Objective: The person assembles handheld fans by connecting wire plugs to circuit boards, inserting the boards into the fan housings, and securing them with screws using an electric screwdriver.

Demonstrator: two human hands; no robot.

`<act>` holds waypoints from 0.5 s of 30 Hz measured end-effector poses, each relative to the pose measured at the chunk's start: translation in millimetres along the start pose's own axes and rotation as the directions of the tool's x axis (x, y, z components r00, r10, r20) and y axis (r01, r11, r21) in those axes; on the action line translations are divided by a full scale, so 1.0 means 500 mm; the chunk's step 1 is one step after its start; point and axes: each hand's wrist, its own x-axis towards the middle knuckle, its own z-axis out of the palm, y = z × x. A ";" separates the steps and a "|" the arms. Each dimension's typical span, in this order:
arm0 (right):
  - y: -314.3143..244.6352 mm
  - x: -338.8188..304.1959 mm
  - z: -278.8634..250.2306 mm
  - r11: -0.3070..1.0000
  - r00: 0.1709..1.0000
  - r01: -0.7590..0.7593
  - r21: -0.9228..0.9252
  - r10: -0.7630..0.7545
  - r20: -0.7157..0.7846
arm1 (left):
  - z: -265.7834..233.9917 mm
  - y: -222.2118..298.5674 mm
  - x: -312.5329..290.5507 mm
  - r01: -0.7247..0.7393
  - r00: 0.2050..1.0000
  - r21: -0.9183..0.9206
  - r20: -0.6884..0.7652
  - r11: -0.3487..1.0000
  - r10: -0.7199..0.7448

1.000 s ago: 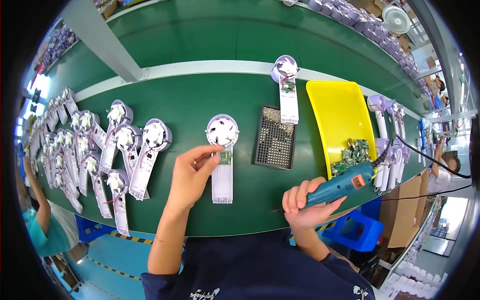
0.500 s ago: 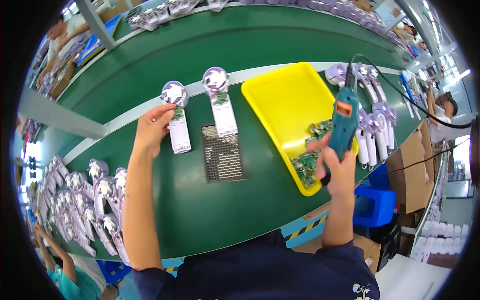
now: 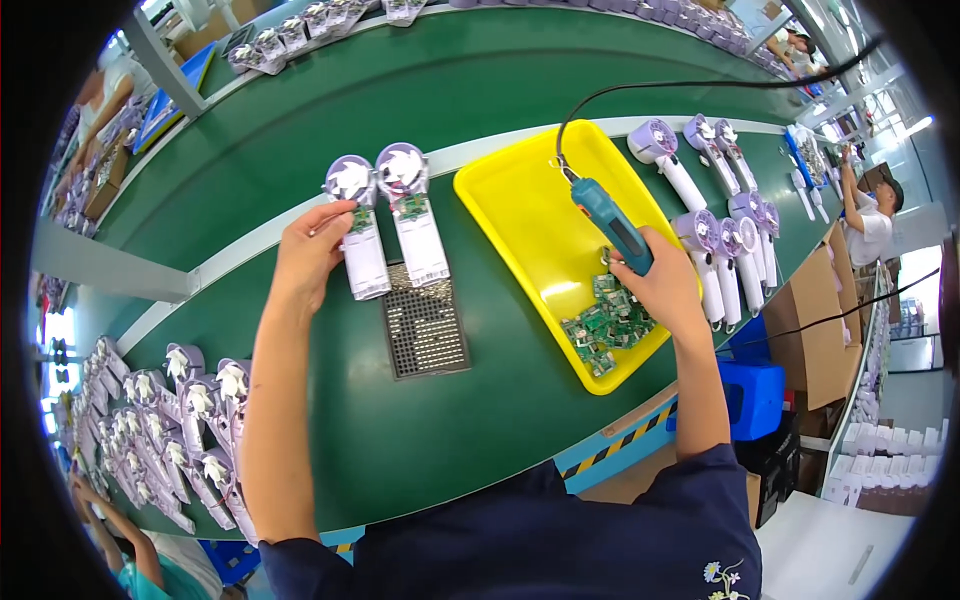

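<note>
At the far side, left of the yellow tray (image 3: 510, 215), the open fan (image 3: 364, 246) is pinched near its green board (image 3: 361, 219) by the left hand (image 3: 312, 247); the screwdriver (image 3: 609, 222) is gripped by the right hand (image 3: 664, 282). The fan is probably light but fragile, best held by its white handle (image 3: 369, 274).

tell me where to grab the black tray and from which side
Probably take the black tray by its near rim, from the near side: it lies flat with that end uncovered, while a fan overlaps its far end.
</note>
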 end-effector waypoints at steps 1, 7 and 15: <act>-0.009 0.001 0.003 0.997 1.000 -0.014 -0.072 0.014 0.001 | 0.002 -0.003 0.000 -0.007 1.000 0.002 -0.005 1.000 0.007; -0.026 -0.009 -0.003 0.996 0.989 -0.058 0.065 0.066 -0.132 | 0.044 0.004 -0.013 -0.022 1.000 -0.019 0.001 1.000 0.022; -0.205 -0.114 0.015 0.303 0.981 -0.176 0.937 0.127 0.144 | 0.027 0.001 -0.024 -0.045 0.999 0.022 0.019 0.999 0.044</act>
